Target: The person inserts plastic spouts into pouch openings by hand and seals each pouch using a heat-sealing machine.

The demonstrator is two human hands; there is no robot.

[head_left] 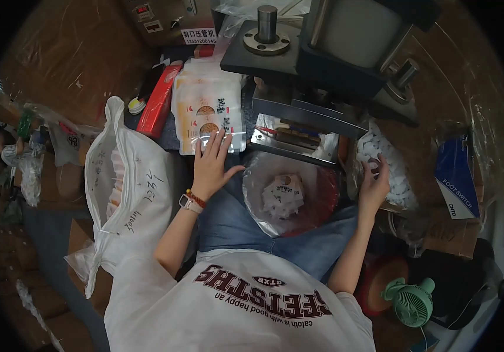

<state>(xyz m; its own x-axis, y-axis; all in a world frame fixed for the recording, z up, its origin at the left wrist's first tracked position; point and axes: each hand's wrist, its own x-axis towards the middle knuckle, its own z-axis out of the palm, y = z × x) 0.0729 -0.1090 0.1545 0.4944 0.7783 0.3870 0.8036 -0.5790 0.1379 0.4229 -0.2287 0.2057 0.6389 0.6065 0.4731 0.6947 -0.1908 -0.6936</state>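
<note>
Left hand [211,164]: spread over the stacked printed pouches [207,97]
Right hand [374,180]: curled at the small white plastic pieces [397,176]; whether pinching one, cannot tell

The printed pouches [207,92] look like glossy, smooth plastic film, the small white pieces [391,170] like matt plastic. The press post [267,23] is polished metal; the sack [149,170] looks matt and creased.

Left hand [209,170]: spread over printed pouches [205,102]
Right hand [375,180]: curled beside bagged white pieces [395,176]
Lap [219,226]: lined tub [327,208] holding loose pouches [283,198]
Press [346,64]: beyond the tub
</note>
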